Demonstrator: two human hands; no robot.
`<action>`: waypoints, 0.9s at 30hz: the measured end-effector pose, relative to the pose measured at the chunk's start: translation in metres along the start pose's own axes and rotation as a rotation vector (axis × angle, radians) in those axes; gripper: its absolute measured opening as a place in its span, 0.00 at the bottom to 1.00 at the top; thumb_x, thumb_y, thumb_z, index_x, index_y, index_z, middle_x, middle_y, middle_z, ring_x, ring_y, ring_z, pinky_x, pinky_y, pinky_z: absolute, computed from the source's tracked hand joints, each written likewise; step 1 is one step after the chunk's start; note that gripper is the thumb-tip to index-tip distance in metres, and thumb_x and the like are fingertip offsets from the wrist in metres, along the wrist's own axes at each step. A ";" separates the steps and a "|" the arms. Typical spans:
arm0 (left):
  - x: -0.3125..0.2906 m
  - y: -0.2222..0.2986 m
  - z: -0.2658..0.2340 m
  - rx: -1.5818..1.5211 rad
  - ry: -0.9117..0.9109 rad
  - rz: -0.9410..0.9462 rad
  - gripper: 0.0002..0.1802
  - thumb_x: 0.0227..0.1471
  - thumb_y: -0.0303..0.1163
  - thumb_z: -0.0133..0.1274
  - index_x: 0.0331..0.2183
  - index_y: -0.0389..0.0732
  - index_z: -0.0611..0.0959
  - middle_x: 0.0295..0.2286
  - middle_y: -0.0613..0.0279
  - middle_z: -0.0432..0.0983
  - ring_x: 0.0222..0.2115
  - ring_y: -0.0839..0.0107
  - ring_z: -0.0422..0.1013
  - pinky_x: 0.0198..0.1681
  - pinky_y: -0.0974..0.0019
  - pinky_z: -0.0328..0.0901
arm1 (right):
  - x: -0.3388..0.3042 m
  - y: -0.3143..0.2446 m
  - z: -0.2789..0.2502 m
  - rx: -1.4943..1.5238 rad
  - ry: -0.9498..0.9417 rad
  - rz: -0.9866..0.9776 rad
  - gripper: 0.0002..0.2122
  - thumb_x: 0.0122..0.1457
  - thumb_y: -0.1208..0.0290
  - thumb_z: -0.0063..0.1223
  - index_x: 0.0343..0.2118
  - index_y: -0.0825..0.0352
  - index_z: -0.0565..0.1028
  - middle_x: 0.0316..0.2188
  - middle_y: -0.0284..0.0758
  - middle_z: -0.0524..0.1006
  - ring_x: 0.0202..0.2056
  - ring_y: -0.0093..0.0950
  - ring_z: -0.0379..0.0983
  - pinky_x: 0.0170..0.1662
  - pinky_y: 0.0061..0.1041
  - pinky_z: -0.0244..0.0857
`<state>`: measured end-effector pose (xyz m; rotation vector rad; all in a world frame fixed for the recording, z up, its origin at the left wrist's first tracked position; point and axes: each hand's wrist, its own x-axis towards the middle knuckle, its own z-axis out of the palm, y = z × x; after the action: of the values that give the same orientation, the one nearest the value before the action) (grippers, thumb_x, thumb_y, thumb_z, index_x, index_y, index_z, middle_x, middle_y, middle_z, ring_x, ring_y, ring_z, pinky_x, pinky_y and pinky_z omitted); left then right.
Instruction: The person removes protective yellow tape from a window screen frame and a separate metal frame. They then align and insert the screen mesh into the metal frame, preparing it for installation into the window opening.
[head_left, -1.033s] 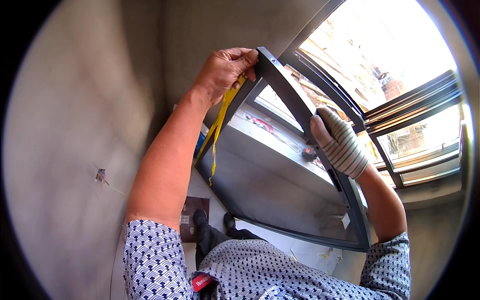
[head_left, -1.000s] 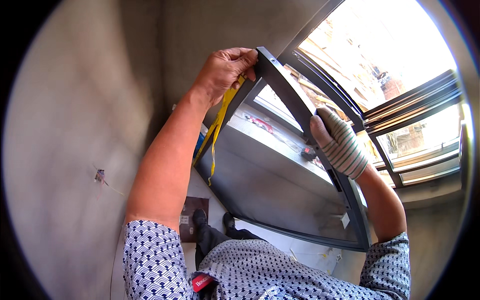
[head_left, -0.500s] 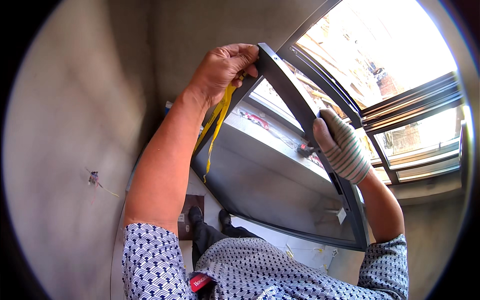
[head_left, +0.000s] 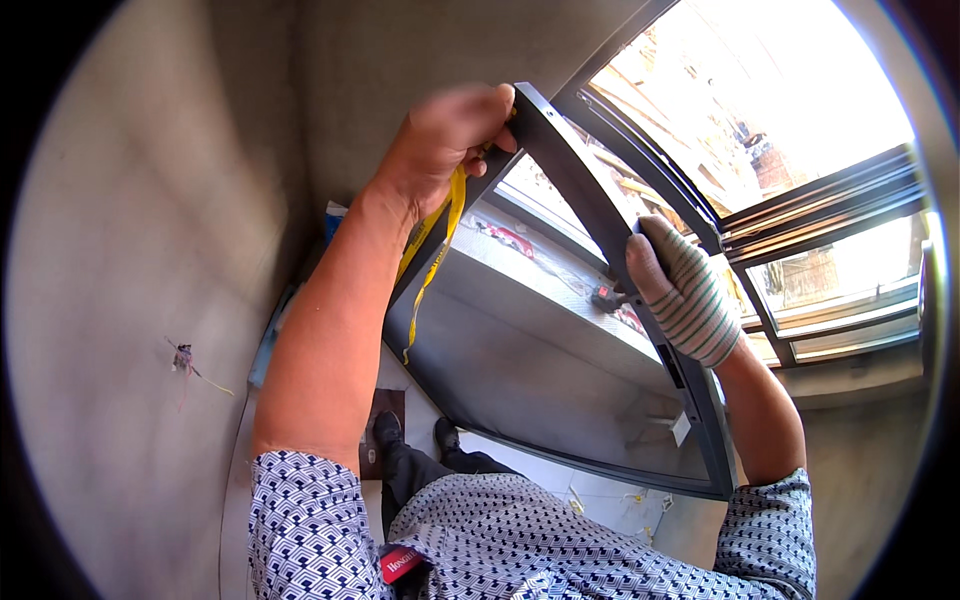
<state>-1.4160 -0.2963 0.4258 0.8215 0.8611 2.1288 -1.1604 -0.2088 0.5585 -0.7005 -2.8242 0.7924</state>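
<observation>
Gripping dark window frame (head_left: 600, 215): left hand (head_left: 440, 135) fingers curled, apparently pinching yellow strap (head_left: 432, 250); gloved right hand (head_left: 685, 290) wrapped.

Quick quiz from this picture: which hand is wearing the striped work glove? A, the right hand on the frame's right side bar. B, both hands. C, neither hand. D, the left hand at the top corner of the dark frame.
A: the right hand wears a white glove with green stripes and grips the side bar of the dark window frame, while the left hand at the top corner is bare, with a yellow tape hanging under it.
</observation>
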 end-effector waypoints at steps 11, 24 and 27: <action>0.006 -0.003 -0.006 -0.003 0.026 -0.001 0.13 0.60 0.41 0.61 0.41 0.43 0.86 0.27 0.72 0.80 0.27 0.86 0.74 0.25 0.80 0.65 | 0.005 0.001 0.001 0.029 -0.020 0.000 0.12 0.72 0.64 0.47 0.36 0.68 0.73 0.25 0.28 0.69 0.29 0.19 0.63 0.35 0.22 0.63; -0.008 0.014 0.012 0.206 0.229 0.062 0.10 0.61 0.38 0.60 0.38 0.42 0.83 0.29 0.68 0.81 0.32 0.82 0.75 0.28 0.76 0.65 | 0.008 0.006 0.000 0.033 -0.037 0.007 0.13 0.72 0.62 0.46 0.35 0.68 0.72 0.25 0.28 0.68 0.29 0.19 0.62 0.34 0.23 0.63; -0.006 0.018 0.010 0.307 0.187 0.082 0.11 0.61 0.40 0.60 0.36 0.42 0.83 0.29 0.68 0.81 0.31 0.81 0.75 0.28 0.75 0.64 | 0.008 0.004 0.000 0.030 -0.043 0.004 0.13 0.72 0.62 0.46 0.35 0.68 0.72 0.25 0.28 0.69 0.28 0.19 0.62 0.34 0.23 0.63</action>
<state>-1.4114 -0.3071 0.4432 0.8302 1.2964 2.2014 -1.1658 -0.2020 0.5567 -0.6930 -2.8441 0.8586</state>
